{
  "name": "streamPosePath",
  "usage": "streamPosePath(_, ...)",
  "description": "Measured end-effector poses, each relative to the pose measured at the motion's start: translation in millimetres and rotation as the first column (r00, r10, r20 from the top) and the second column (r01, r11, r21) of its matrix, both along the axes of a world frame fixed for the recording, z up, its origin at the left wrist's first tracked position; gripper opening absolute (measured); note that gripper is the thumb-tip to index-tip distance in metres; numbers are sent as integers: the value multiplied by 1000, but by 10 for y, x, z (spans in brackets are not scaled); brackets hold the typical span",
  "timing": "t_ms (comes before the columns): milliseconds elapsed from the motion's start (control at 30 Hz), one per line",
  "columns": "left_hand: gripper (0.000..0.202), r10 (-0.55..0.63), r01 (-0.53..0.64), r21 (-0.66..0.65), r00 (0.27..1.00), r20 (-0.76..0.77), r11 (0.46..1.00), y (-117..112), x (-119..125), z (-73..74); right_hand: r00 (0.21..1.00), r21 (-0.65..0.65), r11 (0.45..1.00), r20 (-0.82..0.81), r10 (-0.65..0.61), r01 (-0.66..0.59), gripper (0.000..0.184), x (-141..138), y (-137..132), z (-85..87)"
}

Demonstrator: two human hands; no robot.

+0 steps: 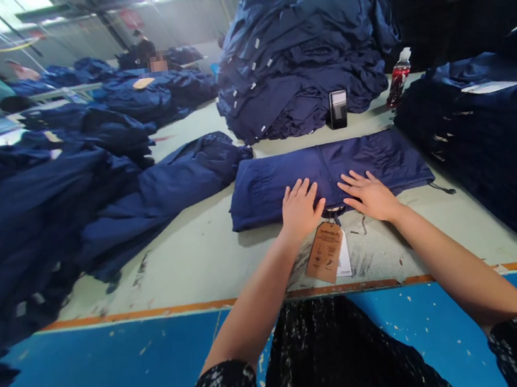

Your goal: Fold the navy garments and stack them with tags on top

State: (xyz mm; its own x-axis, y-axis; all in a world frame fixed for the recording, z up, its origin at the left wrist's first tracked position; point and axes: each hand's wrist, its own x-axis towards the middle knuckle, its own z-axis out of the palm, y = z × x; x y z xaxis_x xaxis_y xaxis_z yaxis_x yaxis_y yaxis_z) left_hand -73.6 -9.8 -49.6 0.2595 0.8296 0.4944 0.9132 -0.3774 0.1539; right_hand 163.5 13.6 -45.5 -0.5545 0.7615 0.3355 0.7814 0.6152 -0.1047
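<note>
A folded navy-blue garment (279, 175) lies flat in front of me, its long side running left to right. My left hand (299, 207) rests on its front part, left of the middle, fingers spread. To the right of the middle seam, my right hand (369, 195) also lies flat with its fingers apart. A brown cardboard hang tag (326, 253) sticks out from the garment's front edge onto the table, partly over a white tag (344, 258). A dark drawcord end (443, 188) pokes out at the garment's right corner.
Behind the garment rises a tall heap of navy garments (301, 48), with a phone (338, 109) leaning on it. A red-labelled drink bottle (399, 78) stands beside it. More garments cover the table (190, 253) at left (29, 223) and right (484, 138). Other people are in the background.
</note>
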Motion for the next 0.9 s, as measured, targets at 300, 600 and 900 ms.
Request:
streamPosePath(300,30,256,-263,10,948,190,965,310,-553,283,1000,-14,1000,24,-11,12,46,20,36,-95)
streamPosePath(600,45,728,-632,-496,685,2,596,544,-1553,613,1000,5,1000,-2,-20,20,44,18,70,-82)
streamPosePath(900,42,720,-716,-276,686,-105,642,462,-1403,560,996,18,998,-55,64,-63,43,36,75,-61)
